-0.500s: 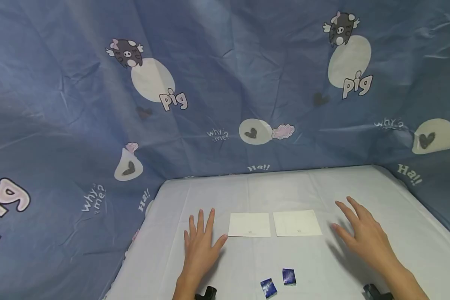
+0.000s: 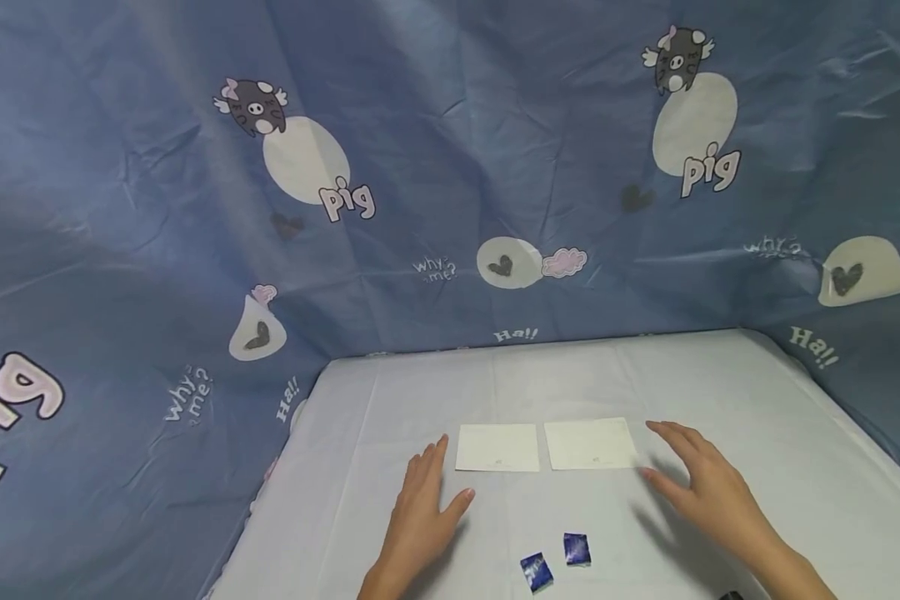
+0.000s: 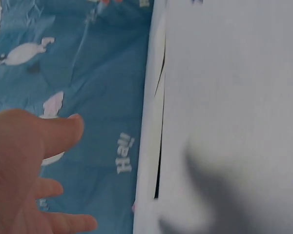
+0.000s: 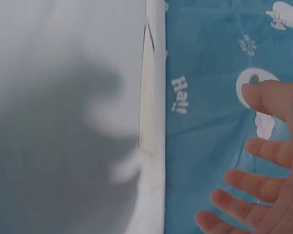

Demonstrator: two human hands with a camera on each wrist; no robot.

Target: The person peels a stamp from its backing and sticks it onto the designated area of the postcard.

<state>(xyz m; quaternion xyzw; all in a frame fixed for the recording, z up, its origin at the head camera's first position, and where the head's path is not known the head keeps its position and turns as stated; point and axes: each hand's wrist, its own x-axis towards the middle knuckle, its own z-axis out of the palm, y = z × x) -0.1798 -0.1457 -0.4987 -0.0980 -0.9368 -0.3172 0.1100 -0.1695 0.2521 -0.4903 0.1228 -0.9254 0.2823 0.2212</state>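
Two white rectangular cards lie side by side on the white-covered table: the left card (image 2: 498, 447) and the right card (image 2: 591, 444). Nearer the front edge are two small dark blue packets, one packet (image 2: 537, 572) slightly left of the other packet (image 2: 577, 549). My left hand (image 2: 422, 514) is held left of the left card, thumb apart from the fingers, holding nothing. To the right of the right card is my right hand (image 2: 712, 492), fingers extended and thumb spread, also holding nothing. Both wrist views show the left hand (image 3: 34, 170) and right hand (image 4: 268, 170) with nothing in them.
A blue cloth (image 2: 420, 167) printed with pigs and lettering hangs behind the table and along its left and right sides. The white table cover (image 2: 390, 392) has light creases. Shadows of the hands fall on it.
Both hands have moved inward, the left one to the right and the right one to the left. The left hand's fingers have drawn closer together. Cards and packets keep their places.
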